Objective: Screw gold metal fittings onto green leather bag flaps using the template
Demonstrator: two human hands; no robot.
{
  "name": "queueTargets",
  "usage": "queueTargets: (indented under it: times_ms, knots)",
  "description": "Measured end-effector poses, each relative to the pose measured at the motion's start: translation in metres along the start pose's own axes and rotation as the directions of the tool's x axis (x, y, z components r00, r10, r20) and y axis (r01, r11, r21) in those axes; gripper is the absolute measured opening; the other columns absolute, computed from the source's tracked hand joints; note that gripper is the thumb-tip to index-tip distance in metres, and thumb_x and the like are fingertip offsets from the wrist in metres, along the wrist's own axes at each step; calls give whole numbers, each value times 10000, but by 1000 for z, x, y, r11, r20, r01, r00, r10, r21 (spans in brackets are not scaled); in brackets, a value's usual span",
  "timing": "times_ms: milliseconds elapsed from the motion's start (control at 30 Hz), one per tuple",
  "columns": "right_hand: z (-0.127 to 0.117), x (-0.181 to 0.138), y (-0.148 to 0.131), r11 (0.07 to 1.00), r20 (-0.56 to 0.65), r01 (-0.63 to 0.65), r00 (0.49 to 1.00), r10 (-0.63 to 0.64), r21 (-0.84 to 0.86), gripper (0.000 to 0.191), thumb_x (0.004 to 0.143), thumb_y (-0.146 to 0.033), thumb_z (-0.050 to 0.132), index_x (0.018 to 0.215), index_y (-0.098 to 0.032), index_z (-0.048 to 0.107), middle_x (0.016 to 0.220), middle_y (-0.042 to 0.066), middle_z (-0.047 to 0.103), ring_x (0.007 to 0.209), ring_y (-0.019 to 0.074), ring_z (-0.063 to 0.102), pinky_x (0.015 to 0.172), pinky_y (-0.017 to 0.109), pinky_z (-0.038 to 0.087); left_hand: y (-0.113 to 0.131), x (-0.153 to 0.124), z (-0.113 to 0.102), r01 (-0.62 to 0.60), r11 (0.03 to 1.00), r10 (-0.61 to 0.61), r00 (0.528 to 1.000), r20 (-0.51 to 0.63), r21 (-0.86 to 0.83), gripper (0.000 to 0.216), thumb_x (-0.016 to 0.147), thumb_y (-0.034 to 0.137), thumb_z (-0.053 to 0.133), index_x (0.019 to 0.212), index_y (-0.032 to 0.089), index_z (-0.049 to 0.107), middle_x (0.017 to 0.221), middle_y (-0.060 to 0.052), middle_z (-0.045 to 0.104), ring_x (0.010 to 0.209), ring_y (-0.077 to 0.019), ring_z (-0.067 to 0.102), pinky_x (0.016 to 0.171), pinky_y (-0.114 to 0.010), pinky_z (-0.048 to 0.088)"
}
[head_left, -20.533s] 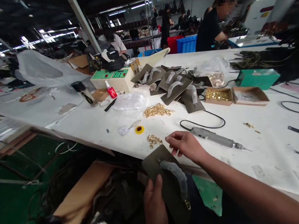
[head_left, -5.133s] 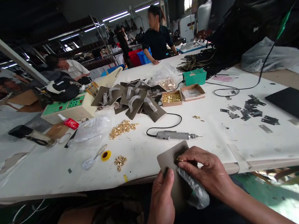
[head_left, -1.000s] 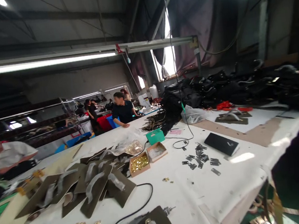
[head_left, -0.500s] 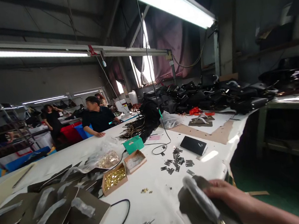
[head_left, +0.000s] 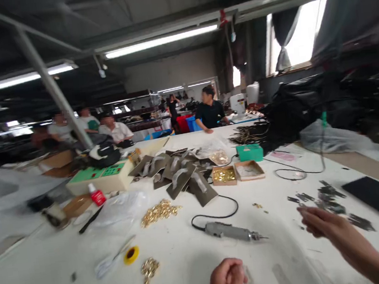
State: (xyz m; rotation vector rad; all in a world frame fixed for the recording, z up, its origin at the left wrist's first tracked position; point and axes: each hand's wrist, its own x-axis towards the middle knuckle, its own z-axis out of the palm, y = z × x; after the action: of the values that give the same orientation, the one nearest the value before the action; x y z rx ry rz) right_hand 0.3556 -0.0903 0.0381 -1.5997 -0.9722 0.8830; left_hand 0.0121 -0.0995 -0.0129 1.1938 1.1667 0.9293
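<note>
My left hand (head_left: 227,281) is at the bottom edge, its fingers curled against a clear plastic-wrapped strip (head_left: 249,283); the lower part is cut off by the frame. To the right, my right hand (head_left: 327,224) hovers with fingertips pinched together beside loose dark metal plates (head_left: 331,196). Whatever lies between those fingertips is too small or blurred to make out. Between and beyond the hands rests a grey corded electric screwdriver (head_left: 229,232), its thin bit pointing right. A few small gold fittings (head_left: 258,205) lie behind it.
Grey-brown panels with plastic-wrapped handles (head_left: 180,177) are heaped mid-table. Near them are a box of gold pieces (head_left: 224,176), another carton (head_left: 249,170), and a green box (head_left: 249,152). Gold pieces (head_left: 159,212) and yellow tape (head_left: 131,255) lie left. A person (head_left: 210,110) leans at the far edge.
The view has swung left. My right hand no longer holds the panel with the wrapped handle and is now by the metal plates. My left hand has come into view.
</note>
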Motion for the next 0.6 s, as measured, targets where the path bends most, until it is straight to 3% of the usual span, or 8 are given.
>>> queueTargets:
  times_ms: [67, 133, 267, 333, 400, 600]
  knots:
    - [58, -25, 1, 996, 165, 41, 986, -27, -82, 520, 778, -651, 696, 1024, -196, 755, 801, 74, 748, 737, 245, 685, 700, 328, 568, -6, 3, -2, 25, 1000, -25, 999, 21, 2, 638, 722, 744, 693, 927, 141, 695, 672, -15, 677, 403, -52, 467, 393, -190, 290]
    - [106, -45, -17, 985, 316, 139, 943, -101, -99, 477, 798, -653, 672, 977, -221, 763, 811, 43, 748, 729, 221, 677, 701, 289, 566, -11, 4, -2, 47, 999, -47, 999, 9, -2, 580, 758, 691, 686, 952, 145, 698, 697, -24, 690, 407, -66, 487, 375, -192, 285]
    - [169, -55, -66, 940, 482, 339, 832, -275, -48, 404, 856, -607, 628, 901, -228, 761, 816, 23, 741, 744, 199, 661, 667, 244, 533, -19, 3, -1, 54, 998, -53, 998, 30, -13, 466, 801, 574, 687, 969, 139, 702, 721, -33, 694, 453, -83, 520, 407, -196, 326]
    - [192, -42, -82, 921, 494, 384, 815, -304, -67, 399, 867, -588, 610, 898, -219, 758, 814, 30, 747, 740, 203, 662, 648, 254, 519, -21, 4, -1, 51, 998, -51, 998, 35, -24, 422, 799, 520, 698, 968, 133, 713, 719, -33, 695, 469, -85, 518, 441, -202, 360]
    - [214, -18, -91, 897, 459, 418, 831, -315, -140, 402, 860, -573, 605, 940, -213, 765, 840, 46, 764, 743, 217, 677, 659, 280, 520, -22, 6, -2, 81, 997, -80, 996, 28, -18, 390, 790, 469, 705, 986, 132, 734, 736, -42, 717, 477, -90, 522, 471, -214, 397]
    - [288, 81, -95, 809, 324, 489, 862, -390, -326, 448, 843, -476, 616, 1194, -210, 700, 1116, 111, 763, 1001, 286, 712, 864, 375, 532, -22, 6, -2, 129, 990, -130, 991, 22, 63, 306, 774, 329, 685, 973, 128, 803, 708, -98, 762, 595, -189, 681, 545, -261, 469]
